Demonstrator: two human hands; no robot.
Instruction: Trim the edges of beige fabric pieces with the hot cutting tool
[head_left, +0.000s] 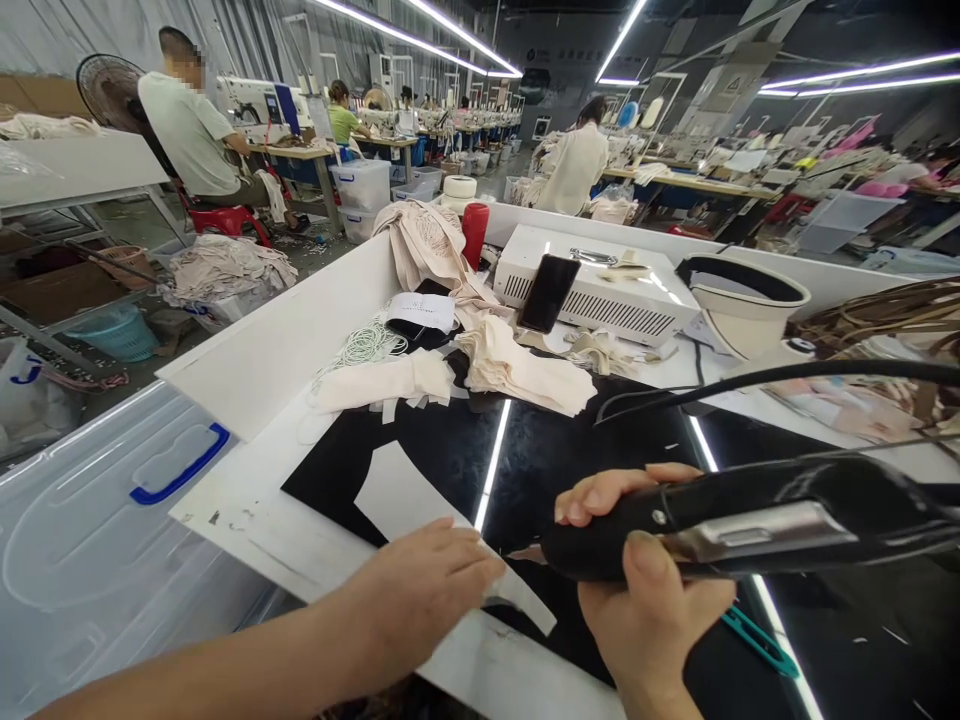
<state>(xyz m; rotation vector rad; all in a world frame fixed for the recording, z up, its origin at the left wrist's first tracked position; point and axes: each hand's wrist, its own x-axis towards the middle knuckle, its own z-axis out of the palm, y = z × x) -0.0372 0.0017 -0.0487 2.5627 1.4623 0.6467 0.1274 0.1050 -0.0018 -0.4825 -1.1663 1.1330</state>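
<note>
My left hand (420, 590) lies flat, fingers stretched out, on a curved white piece (405, 490) that rests on the glossy black board (570, 440). The material of the piece, paper or fabric, I cannot tell. My right hand (649, 600) is wrapped round a thick black electric cutter (735, 515) with a silver lever and a cord. Its narrow pointed blade (527, 553) aims left, close to the piece's edge beside my left fingertips. Whether the blade touches the piece is not clear. A teal thread snipper or clip (761, 640) lies under the cutter, partly hidden.
Cream fabric stacks (525, 370), a phone (550, 293) leaning on a vented white box (592, 285), and a red cylinder (474, 235) stand behind the board. A black cable (825, 370) arches across the right. A clear lidded bin (112, 530) adjoins the left edge. People sit at sewing machines beyond.
</note>
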